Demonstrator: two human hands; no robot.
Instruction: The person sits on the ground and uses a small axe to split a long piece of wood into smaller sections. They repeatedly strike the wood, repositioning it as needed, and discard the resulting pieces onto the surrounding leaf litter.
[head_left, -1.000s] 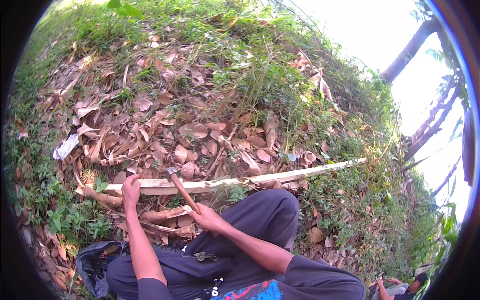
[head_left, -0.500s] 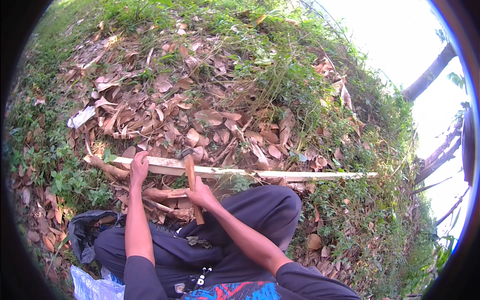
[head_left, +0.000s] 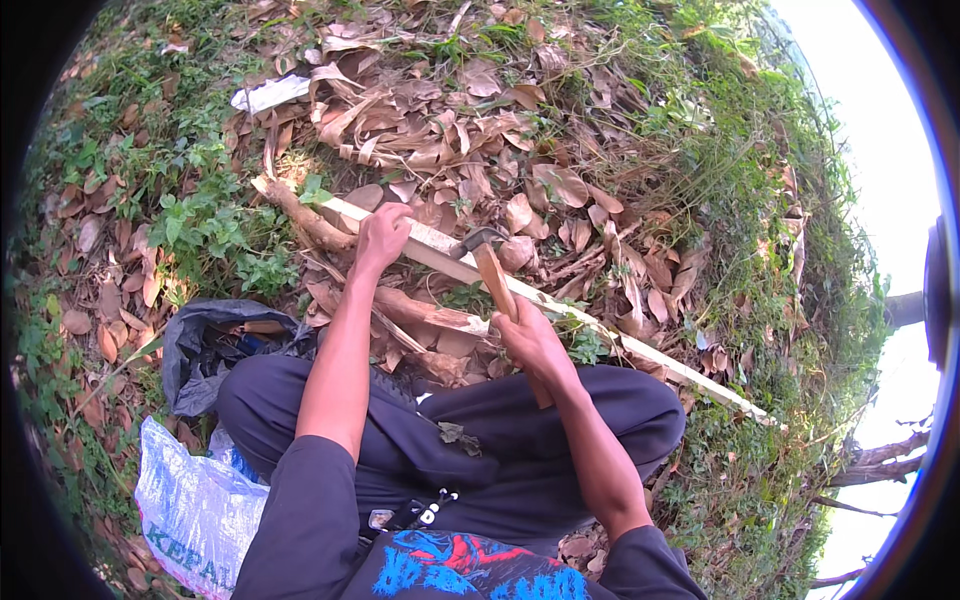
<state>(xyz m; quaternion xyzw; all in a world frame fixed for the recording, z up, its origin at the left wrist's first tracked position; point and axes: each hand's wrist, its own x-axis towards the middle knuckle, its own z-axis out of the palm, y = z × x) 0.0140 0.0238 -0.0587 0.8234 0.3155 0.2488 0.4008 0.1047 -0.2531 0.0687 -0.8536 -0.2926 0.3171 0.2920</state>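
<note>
Nearest is a dark T-shirt [head_left: 470,570] with a blue and red print, then dark trousers [head_left: 560,430], the legs folded on the ground; a withered leaf [head_left: 460,437] lies on them. At the left stand a pale plastic sack [head_left: 190,500] and, beyond it, a crumpled black plastic bag [head_left: 190,355]. The hands are apart. The right hand [head_left: 533,347] is wrapped round the wooden handle of a hammer [head_left: 495,281], whose dark curved head is at the long pale wooden strip [head_left: 436,252]; whether they touch is hard to tell. The left hand [head_left: 382,238] grips that strip near its left end. The strip slants across the ground beyond the knees, beside a thick branch [head_left: 310,218]. Farther off lie brown dry leaves [head_left: 560,185] and a white scrap [head_left: 270,94].
</note>
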